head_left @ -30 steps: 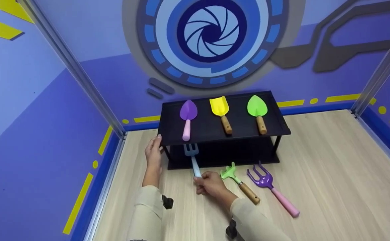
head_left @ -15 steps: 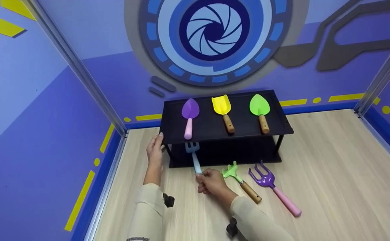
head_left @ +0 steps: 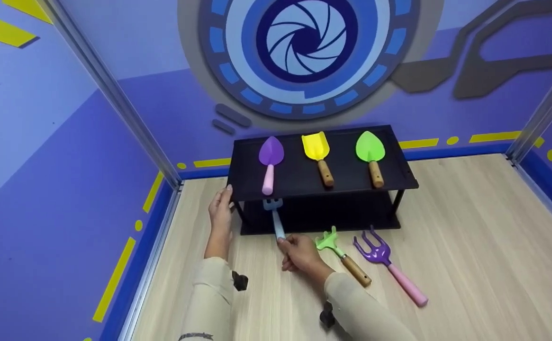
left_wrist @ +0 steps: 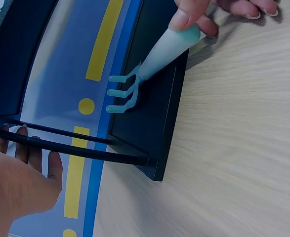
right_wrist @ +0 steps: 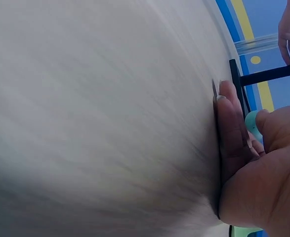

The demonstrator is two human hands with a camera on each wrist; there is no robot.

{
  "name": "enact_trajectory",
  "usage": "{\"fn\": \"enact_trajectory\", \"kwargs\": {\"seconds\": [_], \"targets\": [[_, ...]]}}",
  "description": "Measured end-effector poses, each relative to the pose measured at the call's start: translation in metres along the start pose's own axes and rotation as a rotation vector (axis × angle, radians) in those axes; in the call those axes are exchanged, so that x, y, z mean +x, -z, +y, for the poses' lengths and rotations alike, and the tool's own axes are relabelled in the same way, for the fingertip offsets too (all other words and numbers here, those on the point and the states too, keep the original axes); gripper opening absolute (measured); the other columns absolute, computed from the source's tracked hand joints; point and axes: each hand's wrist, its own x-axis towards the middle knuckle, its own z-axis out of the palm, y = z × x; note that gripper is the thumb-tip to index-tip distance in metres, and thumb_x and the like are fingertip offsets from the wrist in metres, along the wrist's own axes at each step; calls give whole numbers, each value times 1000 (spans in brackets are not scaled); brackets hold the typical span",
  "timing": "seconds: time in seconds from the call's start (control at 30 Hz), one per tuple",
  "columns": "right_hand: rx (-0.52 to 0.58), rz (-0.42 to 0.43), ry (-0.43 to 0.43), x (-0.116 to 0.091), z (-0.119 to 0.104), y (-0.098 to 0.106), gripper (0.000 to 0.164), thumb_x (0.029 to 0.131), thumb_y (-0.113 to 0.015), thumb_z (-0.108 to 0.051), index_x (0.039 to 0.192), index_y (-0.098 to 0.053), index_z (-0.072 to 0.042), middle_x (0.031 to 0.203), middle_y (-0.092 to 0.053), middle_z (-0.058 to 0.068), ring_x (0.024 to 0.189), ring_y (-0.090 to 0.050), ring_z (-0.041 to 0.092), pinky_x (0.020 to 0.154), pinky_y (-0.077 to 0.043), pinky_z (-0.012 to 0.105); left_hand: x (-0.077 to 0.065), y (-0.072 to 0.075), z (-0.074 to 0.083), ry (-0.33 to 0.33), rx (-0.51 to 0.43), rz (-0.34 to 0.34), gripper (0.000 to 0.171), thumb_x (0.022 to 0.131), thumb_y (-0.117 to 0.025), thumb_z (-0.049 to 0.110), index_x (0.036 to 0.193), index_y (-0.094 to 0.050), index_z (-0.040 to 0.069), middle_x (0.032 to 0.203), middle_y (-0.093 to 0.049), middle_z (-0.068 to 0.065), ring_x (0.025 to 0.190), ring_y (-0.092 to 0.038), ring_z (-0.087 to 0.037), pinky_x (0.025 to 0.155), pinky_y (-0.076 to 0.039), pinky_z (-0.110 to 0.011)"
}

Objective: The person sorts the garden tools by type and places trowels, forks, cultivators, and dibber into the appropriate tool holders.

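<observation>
My right hand (head_left: 303, 252) pinches the handle end of a light blue hand fork (head_left: 277, 222) between thumb and fingers. Its three tines (left_wrist: 121, 94) point in over the lower board of a black two-tier rack (head_left: 294, 187), partly hidden by the upper board in the head view. In the right wrist view only the fork's pale teal handle end (right_wrist: 253, 123) shows by the thumb. My left hand (head_left: 220, 213) touches the rack's left side, its fingers extended near the posts (left_wrist: 75, 148). On the upper board lie a purple trowel (head_left: 271, 151), a yellow shovel (head_left: 316, 148) and a green trowel (head_left: 370, 148).
Right of my right hand, a green hand rake (head_left: 344, 258) with a wooden handle and a purple hand fork (head_left: 389, 265) with a pink handle lie on the wood-grain table (head_left: 475, 237). Patterned blue panels (head_left: 157, 109) stand behind and at both sides.
The light blue hand fork, in my right hand, has slid slightly farther in under the upper board. My left hand stays at the rack's side. The head view has shifted a little.
</observation>
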Motion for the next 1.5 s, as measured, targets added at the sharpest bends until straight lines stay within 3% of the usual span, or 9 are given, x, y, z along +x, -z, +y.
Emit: {"fn": "enact_trajectory", "kwargs": {"seconds": [0.27, 0.5, 0.73, 0.93, 1.13, 1.5], "targets": [[-26, 27, 21, 14, -4, -2, 29, 107, -66, -32, 110, -71, -3, 60, -68, 9, 47, -69, 16, 47, -60, 34, 3, 1, 1, 5, -3, -7, 41, 110, -57, 44, 132, -66, 10, 149, -59, -12, 142, -51, -32, 127, -39, -54], [-48, 24, 33, 20, -3, -4, 30, 106, -67, -32, 100, -69, -2, 57, -66, 7, 43, -66, 15, 43, -58, 35, 3, -2, 0, 10, -25, 11, 29, 109, -59, 41, 116, -70, 15, 137, -65, -6, 133, -55, -27, 126, -41, -54], [-72, 51, 23, 27, -6, -7, 39, 106, -67, -37, 86, -65, -4, 54, -65, 8, 40, -65, 17, 41, -57, 36, 5, 0, 0, 6, -24, 15, 34, 109, -59, 43, 121, -69, 13, 133, -65, -5, 132, -55, -28, 125, -41, -54], [-104, 97, -31, 30, -10, -9, 53, 103, -70, -45, 71, -66, -2, 46, -63, 7, 35, -63, 17, 37, -54, 35, 3, 1, 0, 5, -2, 2, 42, 110, -58, 44, 132, -66, 9, 148, -60, -12, 141, -52, -31, 127, -39, -54], [-88, 142, -90, 30, -15, -11, 58, 98, -75, -49, 66, -66, -1, 42, -60, 9, 33, -61, 19, 36, -53, 37, 0, 4, 0, 29, 13, -20, 54, 110, -56, 46, 149, -57, 8, 163, -49, -13, 150, -45, -35, 131, -34, -55], [-128, 178, -167, 33, -19, -13, 69, 96, -73, -58, 58, -67, 0, 43, -62, 11, 33, -62, 20, 37, -54, 38, 3, 2, -1, 6, -12, -24, 45, 111, -55, 39, 143, -62, 7, 162, -52, -14, 151, -47, -32, 130, -36, -53]]}}
